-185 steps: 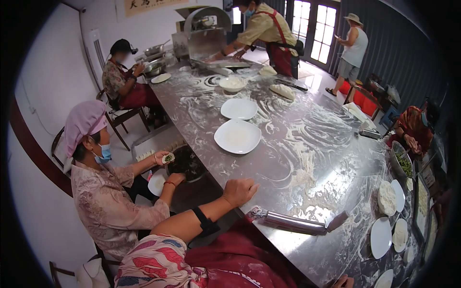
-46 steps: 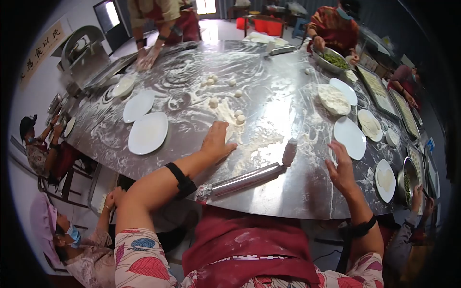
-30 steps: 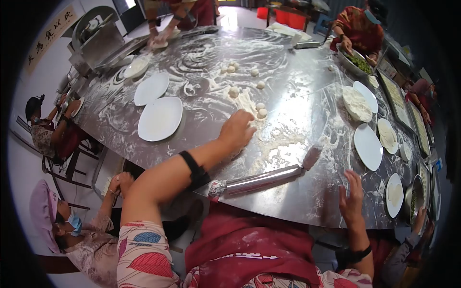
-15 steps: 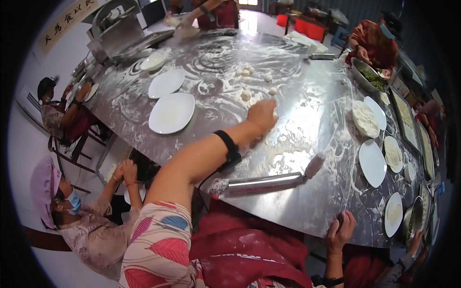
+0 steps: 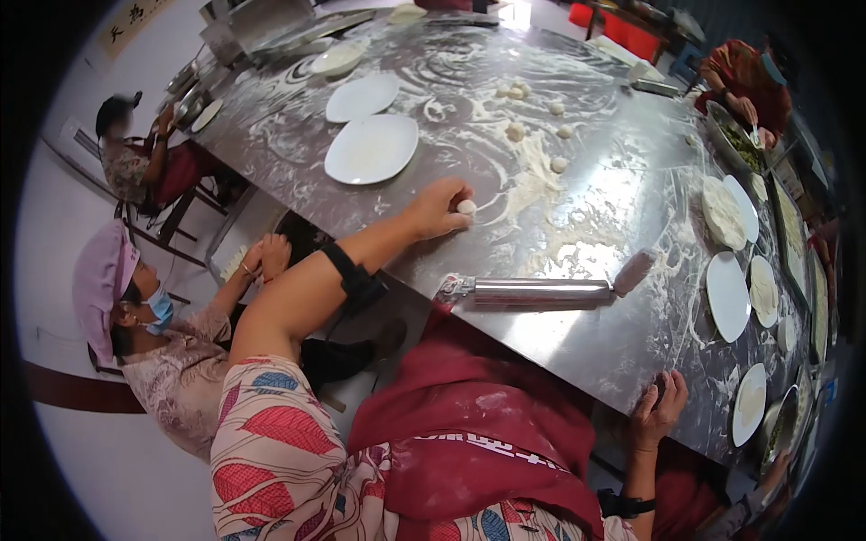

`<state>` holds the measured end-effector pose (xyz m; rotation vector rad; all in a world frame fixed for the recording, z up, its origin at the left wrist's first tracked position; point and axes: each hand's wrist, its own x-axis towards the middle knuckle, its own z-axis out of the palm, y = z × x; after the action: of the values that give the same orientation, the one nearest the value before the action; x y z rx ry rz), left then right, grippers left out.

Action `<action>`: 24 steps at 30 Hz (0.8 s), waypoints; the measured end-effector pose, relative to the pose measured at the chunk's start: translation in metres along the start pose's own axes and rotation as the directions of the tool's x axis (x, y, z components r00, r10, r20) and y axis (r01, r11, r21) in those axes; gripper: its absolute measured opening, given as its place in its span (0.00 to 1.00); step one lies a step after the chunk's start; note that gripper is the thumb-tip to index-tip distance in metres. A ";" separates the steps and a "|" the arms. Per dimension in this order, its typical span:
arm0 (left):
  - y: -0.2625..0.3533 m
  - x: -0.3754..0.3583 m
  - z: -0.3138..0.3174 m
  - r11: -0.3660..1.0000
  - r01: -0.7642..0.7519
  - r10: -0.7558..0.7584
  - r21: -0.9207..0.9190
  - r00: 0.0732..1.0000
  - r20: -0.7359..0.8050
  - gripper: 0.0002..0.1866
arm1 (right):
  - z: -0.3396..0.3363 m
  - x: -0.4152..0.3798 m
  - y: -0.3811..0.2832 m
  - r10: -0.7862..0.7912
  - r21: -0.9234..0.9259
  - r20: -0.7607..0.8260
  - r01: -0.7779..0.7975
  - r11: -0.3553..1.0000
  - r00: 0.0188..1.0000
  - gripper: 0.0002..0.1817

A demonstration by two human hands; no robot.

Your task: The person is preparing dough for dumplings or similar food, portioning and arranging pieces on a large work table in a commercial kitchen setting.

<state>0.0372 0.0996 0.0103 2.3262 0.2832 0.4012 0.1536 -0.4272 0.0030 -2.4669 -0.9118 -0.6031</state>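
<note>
At steel tbl point(image 5: 559, 338), L hand point(image 5: 439, 208) has grip clamped on dough ball point(image 5: 466, 207), btwn thumb & fingers.

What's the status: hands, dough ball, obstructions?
Left hand: grip closed on dough ball. Right hand: at table edge, contents unclear. Rolling pin lies between hands, possible obstruction.

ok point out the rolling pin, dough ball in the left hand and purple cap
Rolling pin point(image 5: 541, 290): head view, middle of its metal barrel.
Dough ball point(image 5: 466, 207): head view, its exposed face.
Purple cap point(image 5: 97, 275): head view, side of its crown.
</note>
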 end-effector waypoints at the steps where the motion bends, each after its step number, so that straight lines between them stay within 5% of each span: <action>1: 0.000 0.002 0.001 1.000 -0.009 0.009 -0.028 1.000 -0.011 0.23 | 0.000 0.000 0.001 -0.003 -0.003 0.005 0.003 1.000 1.000 0.17; 8: 0.028 0.056 -0.019 0.996 -0.063 0.079 0.063 0.953 -0.294 0.33 | 0.002 0.000 0.004 -0.018 -0.029 0.022 0.019 0.999 1.000 0.19; 15: 0.045 0.044 0.033 0.769 -0.161 0.107 0.619 0.986 0.124 0.47 | 0.003 0.001 0.000 -0.016 -0.034 0.044 0.017 0.999 0.999 0.20; 20: 0.035 0.041 0.042 0.784 -0.167 0.028 0.598 0.972 0.235 0.47 | 0.000 0.006 -0.003 -0.015 -0.054 0.076 0.020 0.998 0.997 0.25; 21: 0.030 0.039 0.044 0.773 -0.216 0.169 0.596 0.976 0.133 0.41 | -0.001 0.005 -0.001 -0.015 -0.056 0.081 0.020 0.998 0.997 0.26; 24: 0.019 0.051 0.039 0.990 -0.011 0.012 0.142 1.000 -0.007 0.34 | -0.003 0.005 -0.002 -0.008 -0.057 0.085 0.013 0.998 0.996 0.26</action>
<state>0.1002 0.0778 0.0076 2.4674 0.3114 0.4082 0.1549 -0.4246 0.0087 -2.5573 -0.9521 -0.5390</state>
